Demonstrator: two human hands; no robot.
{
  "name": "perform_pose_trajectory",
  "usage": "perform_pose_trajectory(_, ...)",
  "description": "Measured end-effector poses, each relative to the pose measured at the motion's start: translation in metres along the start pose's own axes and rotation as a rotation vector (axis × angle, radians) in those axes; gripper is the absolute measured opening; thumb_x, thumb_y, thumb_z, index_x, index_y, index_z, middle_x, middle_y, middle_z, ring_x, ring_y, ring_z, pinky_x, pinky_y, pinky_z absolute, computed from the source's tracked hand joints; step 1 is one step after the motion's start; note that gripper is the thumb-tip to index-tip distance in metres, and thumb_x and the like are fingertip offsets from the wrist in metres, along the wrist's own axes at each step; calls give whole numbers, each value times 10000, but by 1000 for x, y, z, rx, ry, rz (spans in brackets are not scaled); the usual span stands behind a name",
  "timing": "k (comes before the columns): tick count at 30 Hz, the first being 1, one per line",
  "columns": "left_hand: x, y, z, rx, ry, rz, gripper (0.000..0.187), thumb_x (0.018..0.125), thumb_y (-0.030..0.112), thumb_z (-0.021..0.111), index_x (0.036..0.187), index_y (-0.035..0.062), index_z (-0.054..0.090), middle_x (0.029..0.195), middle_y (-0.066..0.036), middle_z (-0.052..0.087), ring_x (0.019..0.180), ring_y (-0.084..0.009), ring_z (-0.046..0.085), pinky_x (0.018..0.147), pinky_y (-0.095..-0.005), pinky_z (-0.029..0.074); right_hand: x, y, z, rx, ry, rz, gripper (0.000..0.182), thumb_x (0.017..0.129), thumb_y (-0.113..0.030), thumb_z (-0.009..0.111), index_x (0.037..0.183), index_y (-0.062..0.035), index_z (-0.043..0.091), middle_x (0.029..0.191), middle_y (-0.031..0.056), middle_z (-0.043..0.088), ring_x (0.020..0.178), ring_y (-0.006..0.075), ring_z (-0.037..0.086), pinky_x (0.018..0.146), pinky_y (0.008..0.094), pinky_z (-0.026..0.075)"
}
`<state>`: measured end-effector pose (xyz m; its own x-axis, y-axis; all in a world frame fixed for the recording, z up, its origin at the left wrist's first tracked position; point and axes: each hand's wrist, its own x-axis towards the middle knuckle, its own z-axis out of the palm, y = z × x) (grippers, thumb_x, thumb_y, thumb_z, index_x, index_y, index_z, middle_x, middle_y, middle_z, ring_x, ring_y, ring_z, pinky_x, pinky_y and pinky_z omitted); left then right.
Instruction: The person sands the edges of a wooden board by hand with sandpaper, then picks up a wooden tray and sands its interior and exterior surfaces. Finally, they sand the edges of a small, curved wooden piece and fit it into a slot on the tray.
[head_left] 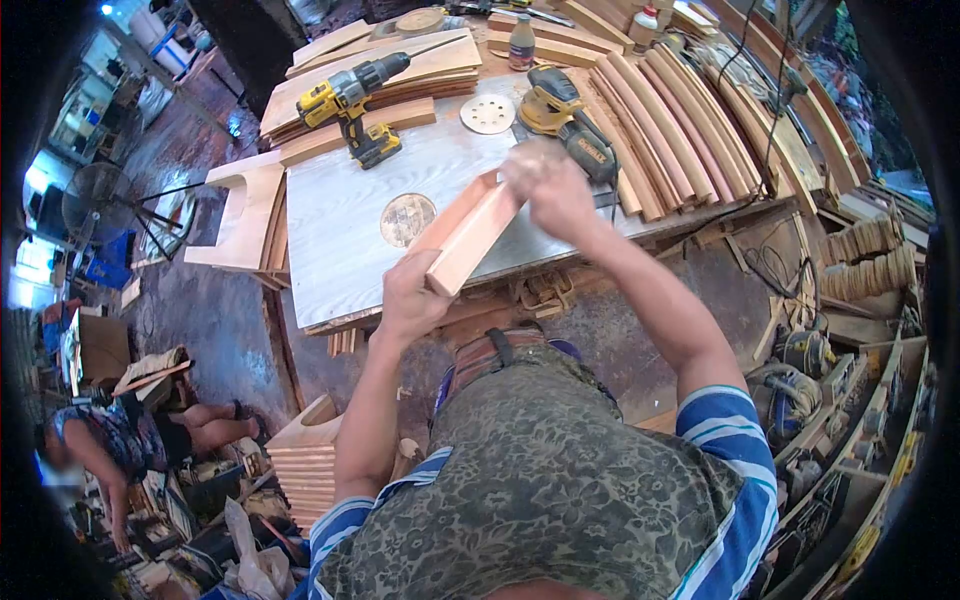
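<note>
A wooden piece (468, 245) with a long flat face is held tilted above the table, its near end toward me. My left hand (412, 298) is wrapped round that near end. At the far end is my right hand (545, 185), its fingers smeared by motion. Something small and pale shows by those fingers, but I cannot make out what it is. Below the piece lies the grey-white tabletop board (340, 225) with a round wood-coloured disc (407, 219). A sander (570, 120) rests just beyond my right hand, beside a perforated sanding disc (488, 114).
A yellow drill (352, 105) stands at the back left near stacked boards (440, 65). Curved wooden strips (680, 125) fill the right side, with a bottle (522, 43) behind. A cable (775, 110) hangs at right. Another person (150, 440) bends at lower left.
</note>
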<state>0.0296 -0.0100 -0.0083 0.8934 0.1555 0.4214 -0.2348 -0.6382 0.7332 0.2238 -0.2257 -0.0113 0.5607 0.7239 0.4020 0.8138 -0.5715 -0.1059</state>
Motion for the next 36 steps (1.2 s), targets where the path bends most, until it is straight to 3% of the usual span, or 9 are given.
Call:
perform_pose_trajectory(3,-14,-13,-14,60,39,179,328,734,52,814,1047,12,724,863,-177,723,747,-364,709,710,-394,569,9,46,-13,-310,-142,129,524,882,-71,607,1383,-200,686,1365,97,708,1115,335,701,945,495,523)
perform_pose_trajectory(5,-29,-20,-28,-92,-82,-340,419,795,79,856,1172,-16,700,1049,-153,777,998,-208,747,884,-325,556,14,34,-36,-257,-260,322,500,896,-57,584,1371,-171,691,1317,115,727,1104,355,711,948,493,539)
perform_pose_trajectory(7,-39,-37,-44,-96,-70,-318,405,800,99,859,1154,-23,704,1071,-143,780,1015,-211,743,908,-340,561,1,38,-26,-130,-165,359,484,898,-53,568,1351,-155,704,1288,138,733,1092,359,718,964,477,544)
perform_pose_trajectory(11,-34,-29,-68,108,-208,-308,510,770,193,874,1198,-3,681,1082,-200,759,1032,-322,738,905,-411,566,-36,48,8,208,143,365,433,870,-105,583,1269,-127,750,1168,208,749,1060,389,714,949,452,564)
perform_pose_trajectory(14,2,9,-75,264,-327,-374,616,777,244,865,1284,-8,621,1084,-219,751,1042,-380,728,906,-443,572,-47,21,-13,508,-44,689,430,886,-82,562,1261,-127,767,1197,238,735,1043,357,748,936,424,586)
perform_pose_trajectory(19,86,24,2,704,-579,-473,671,803,298,824,1327,-9,541,1090,-230,745,1064,-415,716,944,-501,567,-74,2,6,856,37,795,454,903,-48,556,1321,-87,728,1251,223,738,1073,257,757,960,362,577)
perform_pose_trajectory(21,110,12,36,717,-565,-346,626,816,276,793,1320,14,530,1130,-236,739,1080,-410,715,972,-502,564,-80,-10,2,822,53,734,459,966,-22,545,1378,-134,713,1250,140,765,1127,220,722,987,361,551)
perform_pose_trajectory(26,144,-1,26,631,-770,-206,587,789,295,814,1278,61,590,1158,-247,731,1112,-426,699,979,-503,551,-93,1,6,536,385,274,480,916,76,544,1354,-54,688,1271,237,708,1191,404,678,1046,429,519)
perform_pose_trajectory(36,140,20,53,735,-692,-112,585,720,488,863,1119,99,683,1067,-164,771,1008,-375,739,883,-492,587,-39,17,26,297,415,18,618,805,58,638,1406,-85,636,1414,121,665,971,348,663,902,427,559)
